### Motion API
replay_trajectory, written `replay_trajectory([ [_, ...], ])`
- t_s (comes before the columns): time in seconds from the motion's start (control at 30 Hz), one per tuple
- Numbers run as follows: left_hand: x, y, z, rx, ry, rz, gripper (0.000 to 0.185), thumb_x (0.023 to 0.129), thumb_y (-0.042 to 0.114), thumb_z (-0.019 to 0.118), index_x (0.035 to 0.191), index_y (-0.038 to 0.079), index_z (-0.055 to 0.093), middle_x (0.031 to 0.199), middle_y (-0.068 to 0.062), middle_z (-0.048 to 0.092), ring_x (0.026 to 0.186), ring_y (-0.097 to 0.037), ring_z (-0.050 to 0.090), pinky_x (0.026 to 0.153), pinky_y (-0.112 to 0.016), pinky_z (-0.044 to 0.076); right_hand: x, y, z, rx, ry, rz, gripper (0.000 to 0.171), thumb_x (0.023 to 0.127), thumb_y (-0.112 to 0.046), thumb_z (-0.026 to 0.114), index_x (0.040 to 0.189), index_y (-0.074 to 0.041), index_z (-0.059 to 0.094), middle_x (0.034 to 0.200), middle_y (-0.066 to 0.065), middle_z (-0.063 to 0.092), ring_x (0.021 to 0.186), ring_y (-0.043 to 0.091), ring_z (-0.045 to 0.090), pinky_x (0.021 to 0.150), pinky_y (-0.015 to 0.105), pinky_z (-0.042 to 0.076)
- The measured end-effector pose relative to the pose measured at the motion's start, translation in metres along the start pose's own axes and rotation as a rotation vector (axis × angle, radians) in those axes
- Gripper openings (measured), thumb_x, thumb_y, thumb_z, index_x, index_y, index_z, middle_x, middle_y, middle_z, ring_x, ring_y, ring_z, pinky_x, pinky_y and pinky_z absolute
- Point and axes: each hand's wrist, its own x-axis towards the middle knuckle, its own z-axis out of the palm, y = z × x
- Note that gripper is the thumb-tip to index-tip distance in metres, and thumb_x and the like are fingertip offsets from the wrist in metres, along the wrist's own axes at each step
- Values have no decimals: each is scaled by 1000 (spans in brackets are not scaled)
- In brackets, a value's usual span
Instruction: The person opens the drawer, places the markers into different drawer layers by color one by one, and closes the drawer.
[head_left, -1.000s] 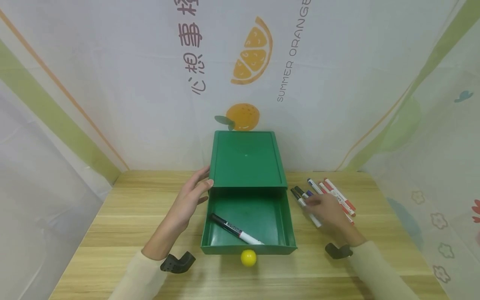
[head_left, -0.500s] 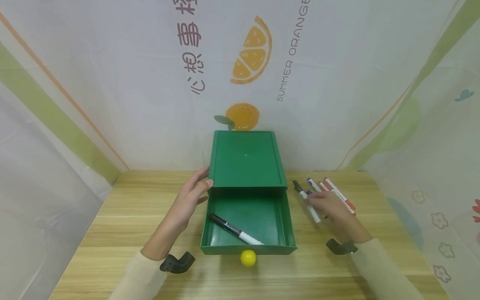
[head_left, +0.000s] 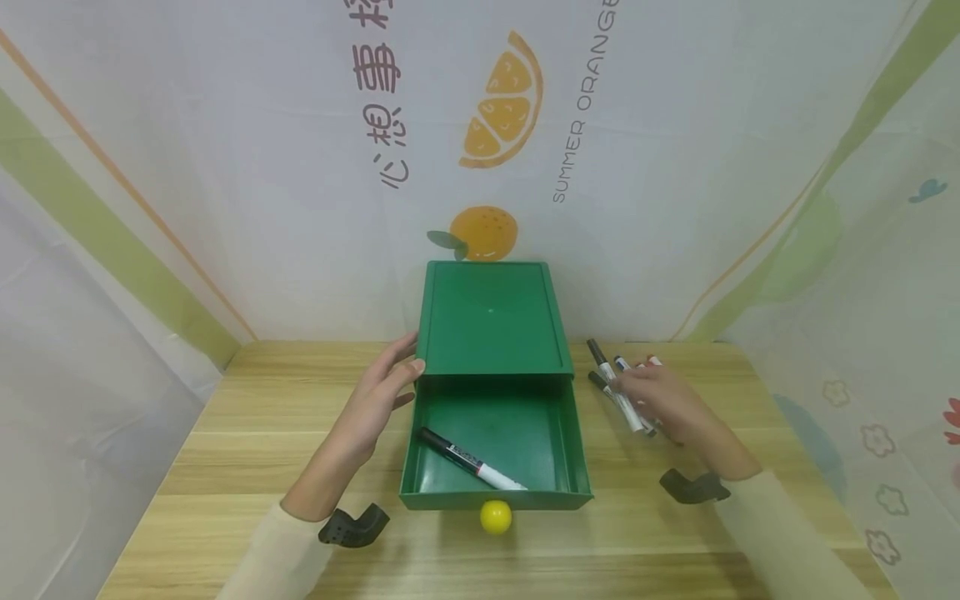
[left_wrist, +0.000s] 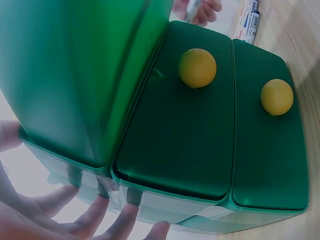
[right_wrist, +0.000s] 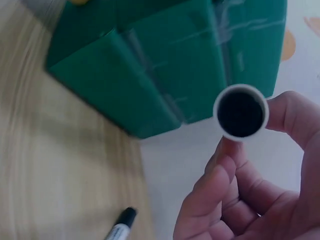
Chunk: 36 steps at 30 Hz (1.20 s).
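A green drawer cabinet (head_left: 491,321) stands mid-table with its top drawer (head_left: 570,450) pulled out. Inside the drawer lies a black-capped white marker (head_left: 468,458); a yellow knob (head_left: 496,517) sits on the drawer front. My left hand (head_left: 386,383) rests flat against the cabinet's left side, and its fingers (left_wrist: 100,215) press the cabinet wall in the left wrist view. To the right of the cabinet, my right hand (head_left: 652,400) pinches a second black-capped marker (head_left: 603,367) and holds it above the table. The right wrist view shows that marker's round end (right_wrist: 241,112) between thumb and fingers.
Several more markers, among them a blue one (head_left: 621,362), a red one (head_left: 652,361) and a black one (right_wrist: 122,225), lie on the wooden table (head_left: 225,467) behind my right hand. Two lower drawers with yellow knobs (left_wrist: 197,67) are closed. Printed curtains surround the table.
My right hand took one black-capped marker from the row and lifted it up and away from me. The left hand and the drawer have not moved.
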Motion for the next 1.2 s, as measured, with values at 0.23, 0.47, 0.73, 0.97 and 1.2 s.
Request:
replay_trajectory([
  [0.23,0,-1,0,1,-1,3,68,114,32,50,173,7,30,174,-19,32,157,-47,37,122,-75,33,-12,-29,0,-69,-38,-63,28,105,-18,63,88,3,69,124,20,60,114,33,56,95,49,59],
  [0.47,-1,-1,1,-3,-3,2,68,114,33,50,173,8,30,174,-19,33,157,-47,38,122,-74,33,-25,-55,1,-33,-39,-111,24,104,-16,67,90,3,69,94,7,57,93,24,53,75,37,52],
  [0.73,0,-1,1,-1,-3,7,67,114,33,50,173,9,31,175,-18,33,158,-47,36,121,-75,33,-39,-84,4,-117,-57,-177,23,104,-20,71,105,2,76,87,4,60,88,24,58,77,42,56],
  [0.97,0,-1,1,1,-3,7,67,114,33,49,173,8,30,175,-19,33,157,-48,37,121,-75,34,-51,-114,14,-145,-121,-120,25,103,-25,75,110,-1,75,90,14,68,72,32,68,56,46,63],
  [1.2,0,-2,0,4,2,4,67,114,33,49,173,8,30,174,-20,32,157,-49,37,121,-74,34,-56,-140,31,-274,-144,-132,25,100,-34,79,106,-10,79,97,8,75,85,31,67,70,43,60],
])
